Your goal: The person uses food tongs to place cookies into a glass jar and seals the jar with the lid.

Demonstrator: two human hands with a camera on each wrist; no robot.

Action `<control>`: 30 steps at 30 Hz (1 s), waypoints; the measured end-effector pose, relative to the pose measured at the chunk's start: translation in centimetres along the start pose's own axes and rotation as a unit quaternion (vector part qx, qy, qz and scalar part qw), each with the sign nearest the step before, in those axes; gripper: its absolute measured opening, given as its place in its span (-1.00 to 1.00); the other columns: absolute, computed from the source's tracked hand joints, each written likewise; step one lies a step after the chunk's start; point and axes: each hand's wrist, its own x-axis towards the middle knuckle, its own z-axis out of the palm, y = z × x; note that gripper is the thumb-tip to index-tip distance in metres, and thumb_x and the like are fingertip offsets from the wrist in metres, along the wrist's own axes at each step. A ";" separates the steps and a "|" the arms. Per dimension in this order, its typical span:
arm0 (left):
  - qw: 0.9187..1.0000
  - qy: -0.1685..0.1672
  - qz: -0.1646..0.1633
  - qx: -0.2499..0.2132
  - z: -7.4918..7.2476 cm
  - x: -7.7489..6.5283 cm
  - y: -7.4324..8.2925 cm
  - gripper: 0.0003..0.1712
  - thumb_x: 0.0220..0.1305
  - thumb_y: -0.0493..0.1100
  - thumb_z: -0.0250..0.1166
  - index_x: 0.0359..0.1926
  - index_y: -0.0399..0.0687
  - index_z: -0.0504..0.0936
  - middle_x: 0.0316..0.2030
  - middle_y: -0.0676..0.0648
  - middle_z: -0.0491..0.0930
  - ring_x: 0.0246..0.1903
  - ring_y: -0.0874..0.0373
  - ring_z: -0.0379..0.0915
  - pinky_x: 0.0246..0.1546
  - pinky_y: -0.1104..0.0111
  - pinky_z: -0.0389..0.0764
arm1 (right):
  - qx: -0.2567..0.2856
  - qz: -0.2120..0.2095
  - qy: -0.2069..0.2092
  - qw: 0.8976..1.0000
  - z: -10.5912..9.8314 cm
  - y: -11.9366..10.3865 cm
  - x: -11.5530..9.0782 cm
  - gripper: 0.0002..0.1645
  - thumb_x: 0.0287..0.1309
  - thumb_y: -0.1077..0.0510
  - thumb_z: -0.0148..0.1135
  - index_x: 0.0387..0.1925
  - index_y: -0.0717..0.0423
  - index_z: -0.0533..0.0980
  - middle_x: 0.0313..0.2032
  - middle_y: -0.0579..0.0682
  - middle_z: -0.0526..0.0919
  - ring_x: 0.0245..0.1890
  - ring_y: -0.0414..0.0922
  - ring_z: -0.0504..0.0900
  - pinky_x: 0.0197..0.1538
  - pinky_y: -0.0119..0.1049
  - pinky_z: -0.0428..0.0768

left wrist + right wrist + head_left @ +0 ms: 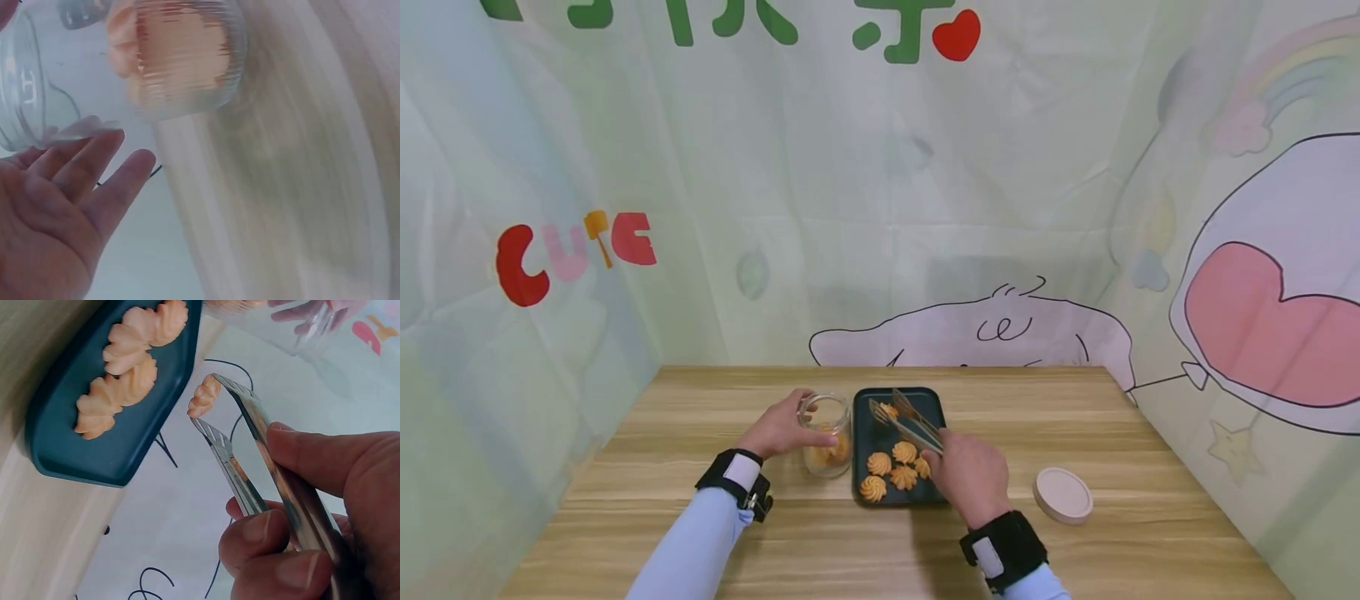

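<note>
My left hand [782,429] grips a clear glass jar [844,408] near its rim, thumb on the near side and fingers at the far side. Several piped cookies [181,50] fill the jar's lower part. In my right hand [972,477] are metal tongs [275,469], held between thumb and curled fingers. Their forked tips pinch one swirl cookie [205,397], raised off the tray in the right wrist view. Just right of the jar lies a dark teal tray [867,437], with several golden cookies [904,452] grouped at its near end.
A round, pale pink lid [1063,495] lies on the wooden table [760,542], to the right of my right hand. Behind the table's far edge hangs a printed cloth backdrop [880,208], which also closes off the left and right sides.
</note>
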 end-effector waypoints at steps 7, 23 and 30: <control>1.000 -0.005 -0.005 0.026 0.1 0.1 0.5 0.07 -0.10 0.13 0.58 0.36 -0.18 0.29 0.23 -0.25 0.50 0.22 -0.19 0.43 0.21 -0.06 0.47 | 0.018 -0.001 0.000 1.000 -1.1 -0.4 -0.1 -0.55 0.16 -0.15 0.34 -0.10 0.10 0.63 -0.64 -0.05 0.48 -0.69 -0.14 0.38 -0.67 -0.30 0.24; 0.999 -0.018 -0.010 0.038 0.0 0.4 0.5 0.10 -0.08 0.14 0.57 0.41 -0.17 0.26 0.21 -0.23 0.53 0.21 -0.15 0.45 0.23 -0.05 0.46 | 0.049 -0.024 0.025 0.998 -3.5 -1.8 -0.7 -0.48 0.18 -0.13 0.33 0.04 0.10 0.60 -0.69 -0.09 0.43 -0.74 -0.19 0.32 -0.71 -0.35 0.19; 0.999 -0.022 -0.004 0.044 -0.2 0.6 0.4 0.10 -0.07 0.12 0.57 0.42 -0.19 0.26 0.20 -0.24 0.53 0.20 -0.16 0.46 0.22 -0.02 0.47 | 0.047 -0.039 0.046 0.997 -4.2 -2.4 -0.8 -0.46 0.17 -0.15 0.33 0.06 0.08 0.61 -0.76 -0.13 0.37 -0.77 -0.20 0.28 -0.72 -0.36 0.14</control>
